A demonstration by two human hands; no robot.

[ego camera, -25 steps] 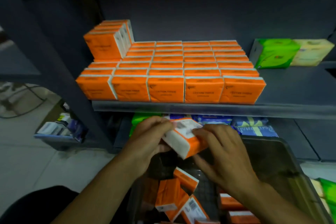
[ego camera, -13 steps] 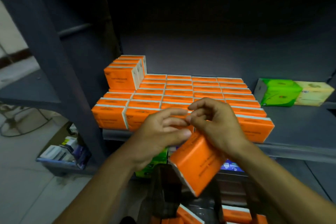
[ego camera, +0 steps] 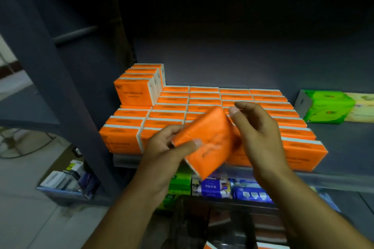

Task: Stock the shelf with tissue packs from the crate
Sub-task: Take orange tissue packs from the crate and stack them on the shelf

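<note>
My left hand (ego camera: pixel 168 151) grips an orange tissue pack (ego camera: pixel 210 143), thumb across its front, holding it tilted just before the shelf edge (ego camera: pixel 334 181). My right hand (ego camera: pixel 261 133) sits at the pack's right edge. Its thumb and loosely curled fingers are raised clear of the pack. Several rows of orange packs (ego camera: pixel 234 95) fill the shelf, with a second layer (ego camera: pixel 137 91) stacked at the back left. The dark crate (ego camera: pixel 192 220) lies below my arms, with a few orange packs (ego camera: pixel 269 245) showing at the bottom edge.
A green pack (ego camera: pixel 327 107) and a pale yellow pack (ego camera: pixel 362 107) lie on the shelf's right side. Blue packs (ego camera: pixel 214 188) and green packs (ego camera: pixel 180 184) occupy the lower shelf. A dark upright post (ego camera: pixel 60 87) stands left, with a blue bin (ego camera: pixel 66 186) on the floor.
Both hands lifted the orange pack out of the crate up to shelf height. It turned so its broad face shows, and my right hand's fingers came off it.
</note>
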